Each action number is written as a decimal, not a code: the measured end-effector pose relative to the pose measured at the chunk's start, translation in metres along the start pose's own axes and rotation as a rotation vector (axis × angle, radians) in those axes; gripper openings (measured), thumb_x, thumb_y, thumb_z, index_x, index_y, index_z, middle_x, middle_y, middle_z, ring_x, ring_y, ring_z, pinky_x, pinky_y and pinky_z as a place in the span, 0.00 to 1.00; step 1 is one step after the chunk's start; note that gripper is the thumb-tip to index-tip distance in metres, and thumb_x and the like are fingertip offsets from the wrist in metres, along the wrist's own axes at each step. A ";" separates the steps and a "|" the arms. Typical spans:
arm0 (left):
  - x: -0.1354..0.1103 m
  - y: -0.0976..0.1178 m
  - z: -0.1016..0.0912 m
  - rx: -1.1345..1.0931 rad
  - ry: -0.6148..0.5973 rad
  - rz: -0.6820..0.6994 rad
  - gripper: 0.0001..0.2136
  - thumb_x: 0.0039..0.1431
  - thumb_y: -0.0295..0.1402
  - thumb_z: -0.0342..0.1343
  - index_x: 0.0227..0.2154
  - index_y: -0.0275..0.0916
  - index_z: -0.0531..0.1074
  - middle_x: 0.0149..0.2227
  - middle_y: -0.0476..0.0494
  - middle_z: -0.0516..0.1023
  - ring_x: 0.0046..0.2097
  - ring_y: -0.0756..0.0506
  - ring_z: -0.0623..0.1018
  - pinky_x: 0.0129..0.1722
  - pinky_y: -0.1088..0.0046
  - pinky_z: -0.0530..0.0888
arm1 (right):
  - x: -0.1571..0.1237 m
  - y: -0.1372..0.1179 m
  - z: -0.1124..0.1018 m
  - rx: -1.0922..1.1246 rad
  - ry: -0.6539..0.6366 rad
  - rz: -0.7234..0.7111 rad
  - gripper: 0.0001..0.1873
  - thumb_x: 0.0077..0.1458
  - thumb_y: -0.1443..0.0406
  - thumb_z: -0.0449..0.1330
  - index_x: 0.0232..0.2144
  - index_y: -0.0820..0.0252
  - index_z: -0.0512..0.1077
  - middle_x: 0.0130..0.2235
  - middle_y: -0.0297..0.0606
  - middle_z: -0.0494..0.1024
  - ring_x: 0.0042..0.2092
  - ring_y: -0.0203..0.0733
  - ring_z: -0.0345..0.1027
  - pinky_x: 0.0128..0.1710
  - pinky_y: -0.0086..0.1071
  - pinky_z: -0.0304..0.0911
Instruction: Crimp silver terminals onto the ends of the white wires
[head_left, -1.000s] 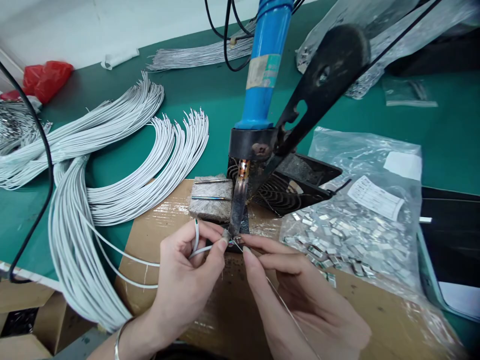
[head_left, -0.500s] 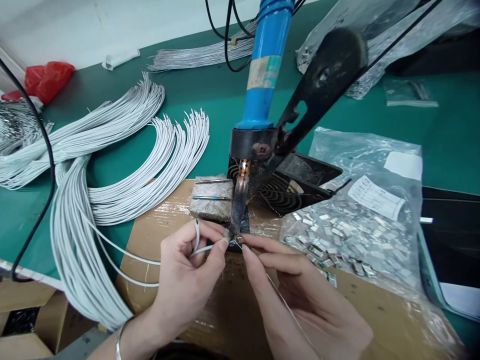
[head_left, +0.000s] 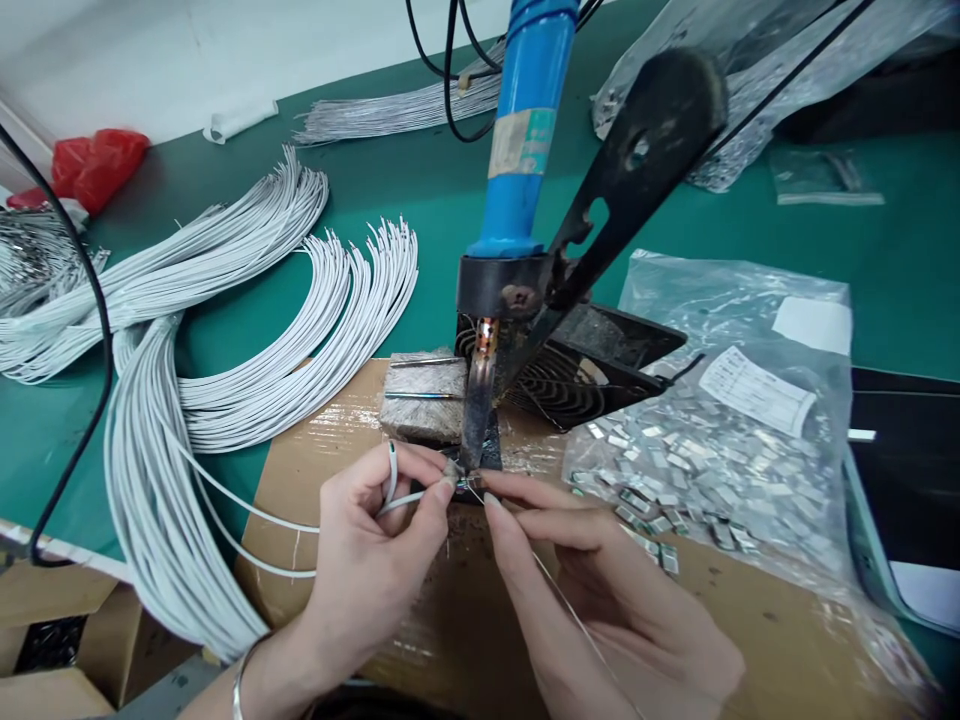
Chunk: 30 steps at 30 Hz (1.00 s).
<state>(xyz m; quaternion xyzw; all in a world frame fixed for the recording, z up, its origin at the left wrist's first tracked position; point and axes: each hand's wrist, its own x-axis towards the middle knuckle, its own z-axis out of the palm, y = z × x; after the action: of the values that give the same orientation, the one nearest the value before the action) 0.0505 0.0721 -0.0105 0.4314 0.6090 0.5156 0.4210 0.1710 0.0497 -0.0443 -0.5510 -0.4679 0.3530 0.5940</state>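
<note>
My left hand (head_left: 367, 545) pinches a white insulated wire (head_left: 405, 500) between thumb and fingers, its end running to the joint under the iron. My right hand (head_left: 600, 590) holds a thin silver wire (head_left: 570, 610) that leads up to the same spot. Both sets of fingertips meet at a small metal tab (head_left: 474, 483) on a dark pad. The tip of a blue-handled soldering iron (head_left: 521, 160), held in a black lever clamp (head_left: 637, 170), comes down onto that joint. Fingertips partly hide the tab.
Bundles of white wires (head_left: 247, 390) curve across the green mat to the left. A clear bag of small metal tabs (head_left: 697, 470) lies to the right. A fur-topped block (head_left: 424, 400) with two thin rods and a fan grille (head_left: 562, 385) sit behind the hands on cardboard.
Both hands stay at the joint with the same hold. The view has shifted very slightly, and the iron's handle appears a little further left.
</note>
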 end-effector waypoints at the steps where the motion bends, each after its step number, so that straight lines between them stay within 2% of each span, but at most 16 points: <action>1: 0.000 0.000 0.000 0.007 -0.001 -0.006 0.06 0.52 0.22 0.65 0.23 0.36 0.78 0.31 0.44 0.83 0.34 0.50 0.82 0.35 0.83 0.78 | 0.000 0.000 0.000 0.009 -0.002 0.007 0.08 0.59 0.70 0.69 0.29 0.53 0.78 0.41 0.33 0.87 0.43 0.39 0.82 0.44 0.29 0.74; 8: 0.000 0.000 0.000 0.006 -0.012 -0.018 0.06 0.52 0.22 0.64 0.23 0.36 0.77 0.31 0.45 0.83 0.34 0.50 0.82 0.34 0.83 0.78 | -0.001 0.000 0.001 0.007 0.004 0.041 0.07 0.59 0.68 0.69 0.28 0.52 0.79 0.41 0.34 0.87 0.41 0.39 0.82 0.44 0.30 0.74; 15: 0.000 0.000 0.000 0.003 -0.005 -0.033 0.06 0.53 0.22 0.64 0.24 0.36 0.77 0.31 0.45 0.83 0.34 0.50 0.82 0.35 0.82 0.78 | 0.000 0.002 -0.001 -0.036 0.008 0.034 0.07 0.58 0.67 0.69 0.28 0.55 0.79 0.41 0.39 0.87 0.41 0.44 0.83 0.43 0.33 0.76; 20: -0.001 -0.001 -0.002 -0.004 -0.026 -0.049 0.06 0.53 0.23 0.64 0.23 0.36 0.77 0.31 0.44 0.83 0.33 0.49 0.82 0.34 0.81 0.78 | -0.002 -0.003 0.002 -0.013 -0.010 0.063 0.10 0.60 0.66 0.68 0.27 0.55 0.76 0.42 0.37 0.87 0.40 0.40 0.81 0.44 0.31 0.74; 22: -0.003 -0.002 -0.003 -0.006 -0.034 -0.062 0.06 0.53 0.23 0.64 0.23 0.36 0.77 0.30 0.45 0.82 0.33 0.49 0.81 0.35 0.81 0.78 | 0.000 -0.004 -0.002 -0.007 0.042 0.092 0.07 0.61 0.65 0.68 0.30 0.55 0.76 0.40 0.38 0.86 0.40 0.40 0.81 0.43 0.31 0.74; 25: -0.007 -0.006 -0.005 -0.008 -0.042 -0.070 0.06 0.53 0.24 0.65 0.23 0.37 0.77 0.30 0.44 0.82 0.34 0.48 0.81 0.35 0.80 0.78 | 0.007 0.005 -0.024 0.090 0.237 0.148 0.06 0.61 0.62 0.70 0.34 0.55 0.77 0.29 0.32 0.80 0.31 0.37 0.76 0.35 0.29 0.74; 26: -0.008 -0.007 -0.006 -0.012 -0.051 -0.074 0.06 0.54 0.24 0.65 0.24 0.37 0.77 0.31 0.44 0.83 0.35 0.48 0.81 0.36 0.79 0.77 | 0.010 0.010 -0.036 0.204 0.300 0.141 0.08 0.60 0.60 0.69 0.31 0.55 0.77 0.26 0.30 0.75 0.29 0.36 0.72 0.35 0.30 0.73; 27: -0.011 -0.009 -0.007 -0.016 -0.063 -0.079 0.06 0.54 0.25 0.66 0.24 0.37 0.77 0.31 0.44 0.83 0.35 0.48 0.81 0.35 0.79 0.77 | 0.013 0.017 -0.049 0.330 0.276 0.150 0.13 0.61 0.57 0.68 0.27 0.55 0.78 0.26 0.32 0.74 0.28 0.37 0.71 0.35 0.33 0.74; 28: -0.013 -0.011 -0.008 -0.016 -0.078 -0.092 0.06 0.56 0.26 0.65 0.24 0.37 0.77 0.32 0.44 0.83 0.35 0.48 0.80 0.35 0.79 0.76 | 0.015 0.022 -0.063 0.386 0.204 0.174 0.19 0.63 0.51 0.63 0.28 0.55 0.82 0.26 0.36 0.77 0.29 0.40 0.74 0.35 0.36 0.76; 29: -0.017 -0.014 -0.009 -0.014 -0.101 -0.114 0.06 0.57 0.27 0.65 0.25 0.37 0.77 0.33 0.44 0.83 0.35 0.48 0.80 0.35 0.79 0.75 | 0.016 0.028 -0.076 0.381 0.186 0.210 0.26 0.66 0.46 0.57 0.33 0.56 0.85 0.31 0.44 0.82 0.35 0.46 0.79 0.39 0.41 0.78; 30: -0.021 -0.017 -0.011 -0.008 -0.129 -0.142 0.07 0.58 0.28 0.65 0.25 0.37 0.77 0.33 0.43 0.82 0.34 0.48 0.79 0.34 0.79 0.74 | 0.016 0.031 -0.086 0.351 0.222 0.258 0.28 0.68 0.47 0.53 0.36 0.56 0.86 0.36 0.48 0.85 0.39 0.49 0.81 0.41 0.42 0.78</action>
<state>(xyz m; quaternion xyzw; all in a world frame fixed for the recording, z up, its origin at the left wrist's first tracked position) 0.0444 0.0480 -0.0243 0.4177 0.6074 0.4580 0.4968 0.2606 0.0409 -0.0686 -0.5299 -0.2569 0.4393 0.6783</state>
